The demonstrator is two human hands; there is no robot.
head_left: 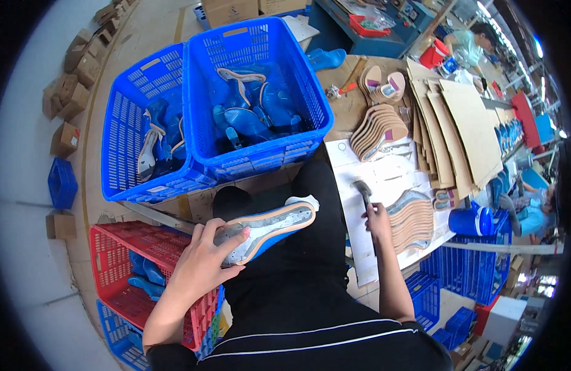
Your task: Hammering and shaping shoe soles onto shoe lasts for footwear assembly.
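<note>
My left hand (202, 263) is closed around the heel end of a blue shoe last (274, 230), held over my lap with its sole side up. A grey and tan insole lies along that sole side, and a white scrap (305, 201) shows at the toe end. My right hand (378, 224) grips the handle of a hammer (362, 188), whose head is above the white paper (350, 179) on the table. Just right of the hammer, a stack of insoles (411, 222) lies fanned out.
Two blue crates (267, 148) with blue lasts stand ahead. At my left is a red crate (137, 232) with more lasts. Farther along the table are another insole stack (378, 131) and cardboard sheets (468, 130). A blue jug (471, 221) stands at right; other people work beyond.
</note>
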